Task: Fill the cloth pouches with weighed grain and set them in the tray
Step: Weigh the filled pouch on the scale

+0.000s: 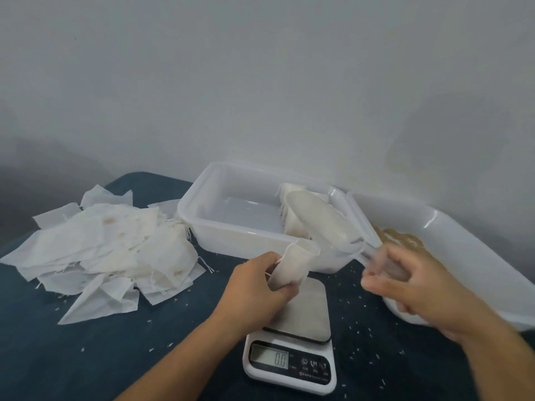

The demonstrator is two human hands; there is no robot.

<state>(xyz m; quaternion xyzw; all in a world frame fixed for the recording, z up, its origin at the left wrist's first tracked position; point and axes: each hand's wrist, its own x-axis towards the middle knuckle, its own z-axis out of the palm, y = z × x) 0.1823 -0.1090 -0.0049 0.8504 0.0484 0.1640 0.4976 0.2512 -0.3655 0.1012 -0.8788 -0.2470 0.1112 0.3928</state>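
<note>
Pale grey wall fills the upper half of the view, and below it a dark blue table [72, 351] is speckled with stray grains. Against the wall stands the clear plastic tray [231, 227], with a few filled pouches [292, 204] leaning at its right end. Just right of it a white tub [463, 241] holds the grain [402, 240]. On the left lies a loose heap of empty pouches [110, 250]. Near the front edge sits the scale [292, 351], its plate bare and its display reading zero.

Above the scale, the left hand [260, 285] curls round the lower part of one open pouch [295, 264], mouth up. The right hand [411, 279], blurred, closes on the handle of a clear scoop [318, 221] whose bowl tilts toward that mouth.

This pouch looks thin, limp and very light, so it should collapse unless its rim is kept spread; holding it just under the mouth seems best. Once filled it will likely sag and spill if tipped, so lifting by the gathered neck or drawstring should serve.
</note>
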